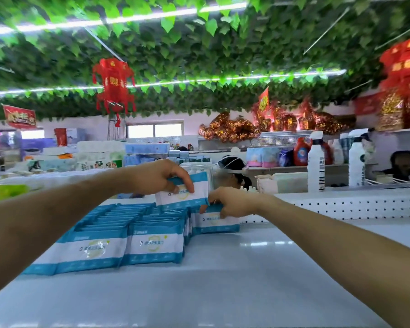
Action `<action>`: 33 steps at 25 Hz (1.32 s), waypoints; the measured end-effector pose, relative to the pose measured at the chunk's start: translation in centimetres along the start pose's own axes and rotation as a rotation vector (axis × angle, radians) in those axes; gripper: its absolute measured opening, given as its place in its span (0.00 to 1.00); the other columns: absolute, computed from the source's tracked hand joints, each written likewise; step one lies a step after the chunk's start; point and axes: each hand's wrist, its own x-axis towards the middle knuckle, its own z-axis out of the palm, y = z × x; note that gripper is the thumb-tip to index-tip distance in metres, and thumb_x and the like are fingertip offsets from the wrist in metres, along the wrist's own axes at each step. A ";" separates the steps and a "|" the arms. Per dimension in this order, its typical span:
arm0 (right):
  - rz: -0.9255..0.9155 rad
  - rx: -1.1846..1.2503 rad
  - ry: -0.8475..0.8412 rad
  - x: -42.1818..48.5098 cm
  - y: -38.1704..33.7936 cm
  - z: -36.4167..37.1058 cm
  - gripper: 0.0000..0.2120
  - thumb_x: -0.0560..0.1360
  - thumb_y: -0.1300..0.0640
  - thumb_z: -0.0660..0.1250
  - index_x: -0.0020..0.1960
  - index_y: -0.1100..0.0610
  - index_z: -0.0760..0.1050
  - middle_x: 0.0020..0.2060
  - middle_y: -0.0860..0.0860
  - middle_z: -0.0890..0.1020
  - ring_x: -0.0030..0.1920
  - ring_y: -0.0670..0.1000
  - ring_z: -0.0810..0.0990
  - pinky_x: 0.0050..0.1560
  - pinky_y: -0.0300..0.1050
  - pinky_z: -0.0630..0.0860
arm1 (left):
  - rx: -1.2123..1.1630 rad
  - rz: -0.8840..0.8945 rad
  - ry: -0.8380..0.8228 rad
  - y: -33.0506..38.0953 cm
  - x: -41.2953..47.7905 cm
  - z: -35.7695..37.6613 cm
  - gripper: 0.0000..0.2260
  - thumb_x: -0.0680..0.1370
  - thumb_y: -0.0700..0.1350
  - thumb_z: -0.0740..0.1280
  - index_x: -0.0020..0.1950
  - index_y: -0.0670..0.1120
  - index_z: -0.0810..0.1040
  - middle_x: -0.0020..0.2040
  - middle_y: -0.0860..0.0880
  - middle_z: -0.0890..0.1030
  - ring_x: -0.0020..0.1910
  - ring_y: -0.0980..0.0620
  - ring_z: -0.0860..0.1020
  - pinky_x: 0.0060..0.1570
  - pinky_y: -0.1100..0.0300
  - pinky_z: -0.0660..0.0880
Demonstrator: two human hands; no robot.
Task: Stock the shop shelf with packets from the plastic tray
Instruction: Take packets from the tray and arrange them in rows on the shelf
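Observation:
Blue-and-white packets (pixel 155 242) stand in rows on the white shop shelf (pixel 223 280), at its left and middle. My left hand (pixel 161 176) grips the top of one more packet (pixel 187 192), held upright above the back of the rows. My right hand (pixel 232 202) grips the top edge of a packet (pixel 217 224) that stands at the right end of the rows on the shelf. The two hands are close together. The plastic tray is not in view.
A perforated white back panel (pixel 353 204) rises behind the shelf on the right. Two white spray bottles (pixel 316 162) stand beyond it. A person's head (pixel 232 171) shows just behind the packets. Stacked goods fill the far shelves; red lanterns hang from a leafy ceiling.

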 end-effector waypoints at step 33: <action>-0.154 -0.072 0.326 -1.8 -5.0 -0.8 0.17 0.78 0.62 0.67 0.63 0.46 0.80 0.54 0.44 0.78 0.50 0.43 0.76 0.55 0.49 0.80 | 0.286 -0.117 0.134 -3.9 -1.9 5.6 0.11 0.82 0.45 0.67 0.64 0.54 0.82 0.61 0.53 0.77 0.58 0.55 0.75 0.63 0.53 0.74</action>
